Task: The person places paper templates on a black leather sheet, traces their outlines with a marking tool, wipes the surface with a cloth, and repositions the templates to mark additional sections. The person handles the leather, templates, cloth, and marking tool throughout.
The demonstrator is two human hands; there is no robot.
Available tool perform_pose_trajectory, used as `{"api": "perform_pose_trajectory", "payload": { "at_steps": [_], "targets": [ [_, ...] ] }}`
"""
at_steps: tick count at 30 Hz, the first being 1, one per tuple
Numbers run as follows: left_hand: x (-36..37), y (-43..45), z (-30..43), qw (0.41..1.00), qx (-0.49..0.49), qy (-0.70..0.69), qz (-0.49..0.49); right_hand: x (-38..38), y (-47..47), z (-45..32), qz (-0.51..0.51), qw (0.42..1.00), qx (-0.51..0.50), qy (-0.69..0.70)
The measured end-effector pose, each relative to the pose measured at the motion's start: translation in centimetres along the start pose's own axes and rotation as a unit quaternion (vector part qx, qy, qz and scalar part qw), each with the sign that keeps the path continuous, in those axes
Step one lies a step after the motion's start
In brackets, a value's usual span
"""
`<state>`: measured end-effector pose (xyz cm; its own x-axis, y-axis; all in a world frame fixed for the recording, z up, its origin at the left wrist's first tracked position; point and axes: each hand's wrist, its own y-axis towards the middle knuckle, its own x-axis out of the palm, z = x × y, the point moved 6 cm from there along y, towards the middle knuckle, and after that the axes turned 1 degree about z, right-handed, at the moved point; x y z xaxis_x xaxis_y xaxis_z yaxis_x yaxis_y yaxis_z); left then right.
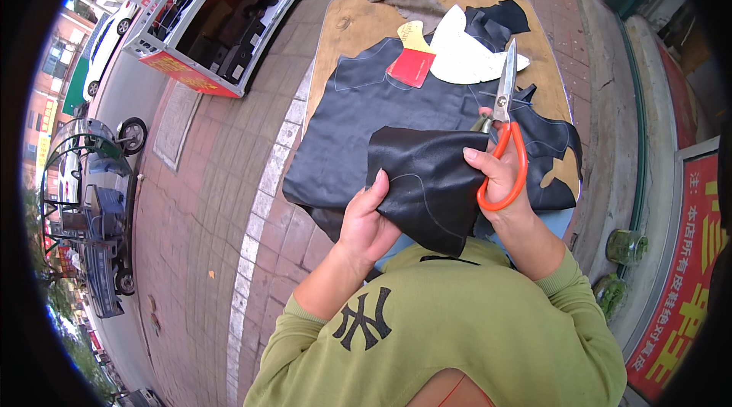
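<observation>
My left hand [369, 218] grips the lower left edge of a black leather piece [429, 178], thumb on top; a curved pale line is drawn on the piece. My right hand [500, 172] holds its right edge and also scissors [504, 86] with orange handles, blades pointing away from me. A metal tool, partly hidden, shows by the right fingers. Beneath lies a large black leather sheet [343, 138] with outlines marked on it. White pattern pieces [460, 55] and a red and yellow pattern piece [412, 66] rest on the sheet.
The wooden table [343, 23] also bears a grey cloth [409, 2] and black leather scraps [509, 17]. A cart with a red panel [189, 72] stands at upper left on the brick pavement. Glass jars [626, 247] and a red sign are at the right.
</observation>
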<state>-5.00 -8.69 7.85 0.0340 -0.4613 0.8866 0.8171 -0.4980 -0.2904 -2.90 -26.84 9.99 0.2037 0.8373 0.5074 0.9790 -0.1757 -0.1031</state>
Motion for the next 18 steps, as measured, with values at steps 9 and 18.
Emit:
{"api": "perform_pose_trajectory", "payload": {
  "at_steps": [9, 18],
  "targets": [
    [-0.7, 1.1, 4.8, 0.928, 0.098, 0.330, 0.145, -13.6, 7.8, -4.2, 0.133, 0.907, -0.099, -0.386],
    [3.5, 13.2, 3.6, 0.728, -0.078, 0.681, -0.027, -23.7, 20.6, -6.4, 0.183, 0.651, -0.048, -0.735]
  ]
}}
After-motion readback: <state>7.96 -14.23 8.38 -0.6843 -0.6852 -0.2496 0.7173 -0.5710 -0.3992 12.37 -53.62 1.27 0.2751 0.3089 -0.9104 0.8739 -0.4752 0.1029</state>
